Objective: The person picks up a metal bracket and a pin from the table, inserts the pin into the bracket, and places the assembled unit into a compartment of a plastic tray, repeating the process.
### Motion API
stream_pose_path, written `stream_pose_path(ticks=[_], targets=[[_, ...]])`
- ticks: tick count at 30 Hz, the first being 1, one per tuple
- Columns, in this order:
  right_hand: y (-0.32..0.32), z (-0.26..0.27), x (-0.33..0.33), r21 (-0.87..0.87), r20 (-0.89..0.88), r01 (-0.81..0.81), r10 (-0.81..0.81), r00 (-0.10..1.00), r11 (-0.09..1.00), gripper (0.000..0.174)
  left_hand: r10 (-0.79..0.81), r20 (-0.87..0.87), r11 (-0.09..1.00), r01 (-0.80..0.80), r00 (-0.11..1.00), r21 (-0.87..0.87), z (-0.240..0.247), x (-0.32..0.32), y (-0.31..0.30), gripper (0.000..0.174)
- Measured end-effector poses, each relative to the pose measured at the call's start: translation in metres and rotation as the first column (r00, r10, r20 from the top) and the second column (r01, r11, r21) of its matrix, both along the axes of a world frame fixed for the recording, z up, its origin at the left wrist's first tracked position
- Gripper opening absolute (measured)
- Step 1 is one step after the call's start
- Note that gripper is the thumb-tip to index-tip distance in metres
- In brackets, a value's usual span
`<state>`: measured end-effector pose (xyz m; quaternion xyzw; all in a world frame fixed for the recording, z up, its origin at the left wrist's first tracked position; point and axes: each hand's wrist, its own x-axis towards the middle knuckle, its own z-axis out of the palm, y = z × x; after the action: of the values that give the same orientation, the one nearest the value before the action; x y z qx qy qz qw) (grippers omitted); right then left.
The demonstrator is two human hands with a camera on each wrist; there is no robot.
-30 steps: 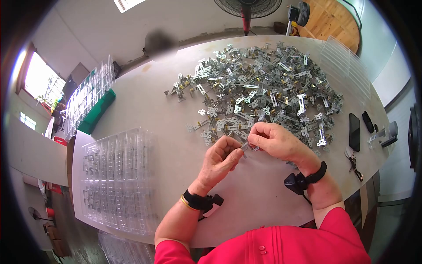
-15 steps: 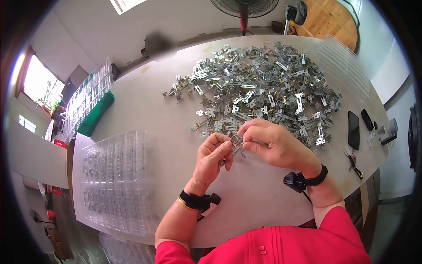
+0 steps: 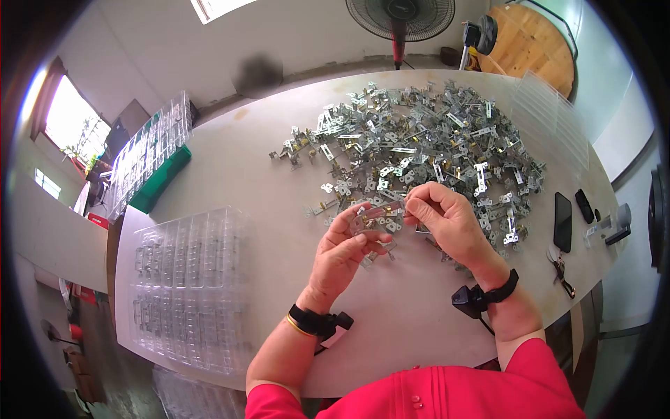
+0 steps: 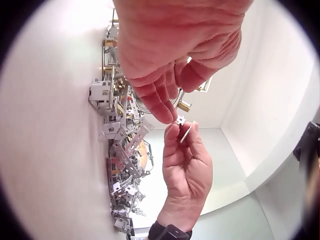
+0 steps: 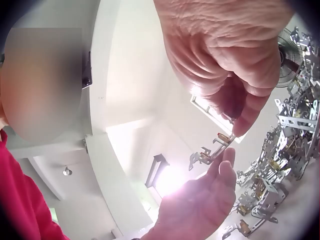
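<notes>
Pinching metal bracket [image 3: 382, 210]: left hand [image 3: 338, 258], right hand [image 3: 450, 223]; fan badge [image 3: 400, 8] perhaps lettered, too small to read.

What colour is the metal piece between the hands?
Silver metal piece with a brassy part, clearest in the right wrist view.

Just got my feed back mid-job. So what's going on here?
A person holds a small metal bracket between their left hand and right hand, raised above the table. A big heap of similar metal parts lies just beyond the hands. Clear plastic trays sit to the left.
</notes>
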<state>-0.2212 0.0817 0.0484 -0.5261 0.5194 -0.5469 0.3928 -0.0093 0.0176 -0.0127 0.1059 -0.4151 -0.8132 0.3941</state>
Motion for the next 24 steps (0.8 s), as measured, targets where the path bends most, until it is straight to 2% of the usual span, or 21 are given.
stream_pose_path(ticks=[4, 8, 10, 11, 15, 17, 18, 20, 23, 24], targets=[[-0.005, -0.008, 0.001, 0.097, 0.060, -0.031, 0.025, 0.998, 0.995, 0.015, 0.029, -0.014, 0.999, -0.028, 0.999, 0.033, -0.002, -0.001, 0.002, 0.045], [-0.003, -0.007, 0.007, 0.151, 0.034, -0.053, 0.049, 0.998, 0.987, 0.017, 0.108, 0.002, 0.994, -0.108, 0.994, 0.007, -0.008, -0.002, -0.002, 0.037], [-0.003, -0.015, 0.010, 0.209, 0.196, -0.143, 0.102, 0.975, 0.967, 0.018, 0.145, 0.009, 0.989, -0.145, 0.989, -0.011, -0.009, -0.002, -0.004, 0.035], [-0.003, -0.016, 0.012, 0.209, 0.196, -0.145, 0.104, 0.975, 0.967, 0.018, 0.154, 0.008, 0.988, -0.154, 0.988, -0.001, -0.009, -0.003, -0.005, 0.031], [-0.003, -0.022, 0.015, 0.280, 0.125, -0.203, 0.174, 0.977, 0.938, 0.018, 0.154, 0.014, 0.988, -0.155, 0.988, 0.028, -0.011, -0.002, -0.004, 0.024], [-0.001, -0.015, 0.011, 0.326, -0.097, -0.199, 0.242, 0.965, 0.924, 0.018, 0.128, 0.034, 0.991, -0.129, 0.991, 0.037, -0.012, 0.001, -0.005, 0.024], [-0.001, -0.013, 0.009, 0.330, -0.096, -0.197, 0.241, 0.966, 0.923, 0.018, 0.103, 0.052, 0.993, -0.105, 0.993, 0.046, -0.013, 0.001, -0.005, 0.023], [-0.001, -0.008, 0.007, 0.187, -0.254, -0.097, 0.144, 0.957, 0.978, 0.017, 0.107, 0.077, 0.992, -0.111, 0.991, 0.051, -0.014, 0.001, -0.004, 0.023], [-0.001, 0.010, 0.011, 0.206, -0.182, -0.073, 0.111, 0.977, 0.976, 0.016, 0.098, 0.112, 0.993, -0.105, 0.989, 0.061, -0.012, 0.001, -0.004, 0.020], [-0.001, 0.014, 0.014, 0.181, -0.207, -0.065, 0.103, 0.973, 0.981, 0.013, 0.082, 0.120, 0.993, -0.091, 0.989, 0.070, -0.012, 0.001, -0.003, 0.018]])
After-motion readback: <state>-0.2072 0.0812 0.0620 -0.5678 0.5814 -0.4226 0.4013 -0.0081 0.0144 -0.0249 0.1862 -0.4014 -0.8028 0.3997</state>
